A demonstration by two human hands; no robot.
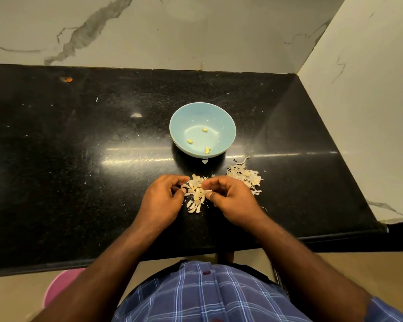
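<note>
Three peeled garlic cloves (190, 141) lie in the pale blue bowl (184, 117). Just in front of the bowl, over the black countertop (79, 135), both hands work the unpeeled garlic (196, 194): left hand (159, 202) pinches its left end, right hand (234, 201) pinches loose skin on its right. Judgement: grip the clove firmly, strip the skin in long pulls, and drop the husk on the skin pile (244, 177) front-right of the bowl. No brand, label or writing legible.
</note>
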